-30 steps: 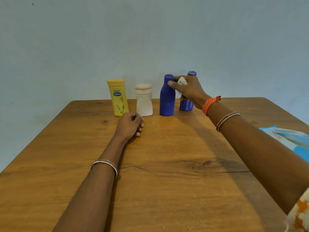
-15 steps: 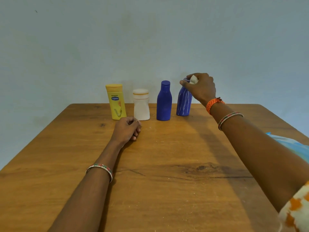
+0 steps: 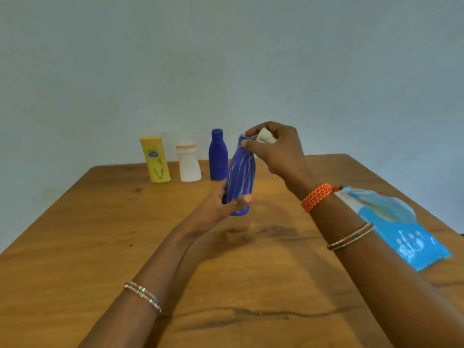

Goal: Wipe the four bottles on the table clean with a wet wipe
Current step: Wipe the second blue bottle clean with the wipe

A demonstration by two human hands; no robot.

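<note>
Up above the wooden surface (image 3: 100, 247), the streaked blue bottle (image 3: 239, 172) is held tilted between both hands: the left hand (image 3: 221, 209) has its fingers curled round the bottle's base, and the right hand (image 3: 276, 151) pinches a wadded white wet wipe (image 3: 265, 139) against the bottle's top. Behind it, along the far edge, stand the yellow bottle (image 3: 155, 159), the white bottle (image 3: 189, 163) and the plain blue bottle (image 3: 218, 155), upright in a row. A blue wipe packet (image 3: 401, 229) lies flat at the right, beside the right forearm.
</note>
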